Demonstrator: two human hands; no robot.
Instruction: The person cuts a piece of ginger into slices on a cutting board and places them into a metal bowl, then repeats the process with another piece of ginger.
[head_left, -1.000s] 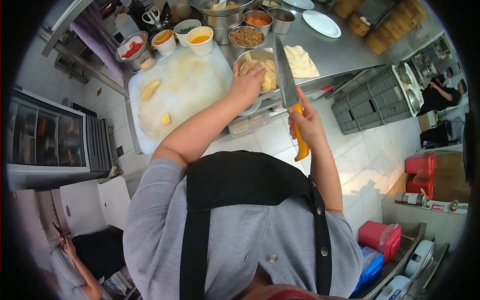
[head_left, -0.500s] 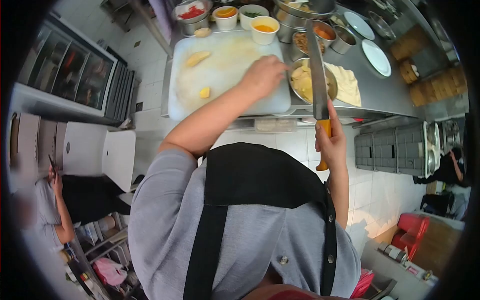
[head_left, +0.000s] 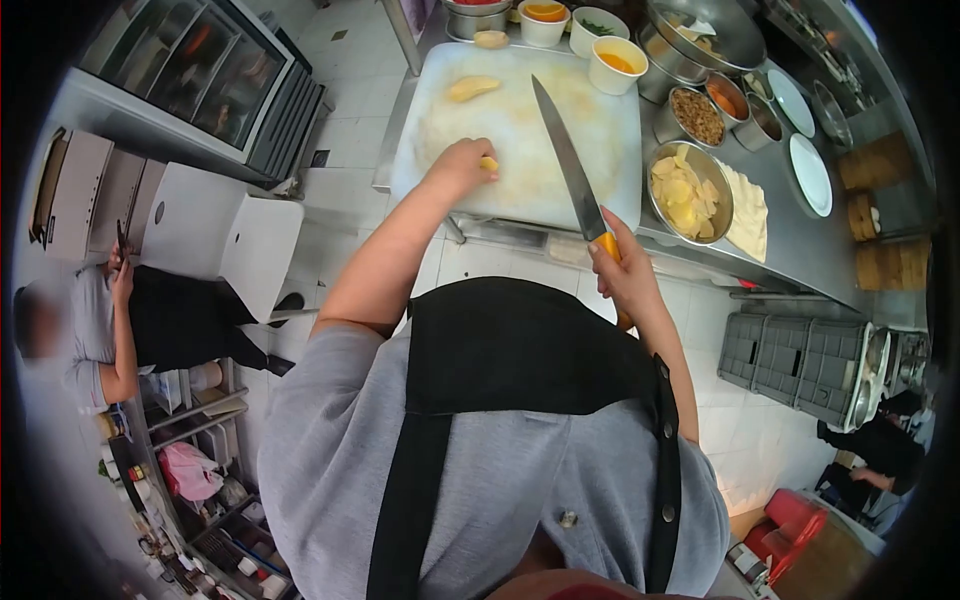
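My left hand (head_left: 462, 170) is closed around a small yellow piece of what looks like ginger (head_left: 488, 163), low on the white cutting board (head_left: 430, 130). My right hand (head_left: 622, 268) grips the orange handle of a long kitchen knife (head_left: 568, 155). Its blade points up and away over the right half of the board. Farther back on the board lies a longer pale yellow ginger piece (head_left: 473, 88), and a rounder one (head_left: 491, 40) rests by the far edge. Right of the board, a metal bowl (head_left: 728, 215) holds pale yellow slices (head_left: 685, 195).
White tubs (head_left: 612, 80) and metal containers (head_left: 697, 117) of ingredients line the board's back right. A folded cream cloth (head_left: 748, 215) lies beside the bowl. White plates (head_left: 811, 175) sit farther right. Another person (head_left: 150, 310) at left holds a phone; one more person (head_left: 880, 450) is at far right.
My left hand has moved from beside the bowl to the small yellow piece and closed on it. The knife has come away from over the bowl to over the board. The view has shifted.
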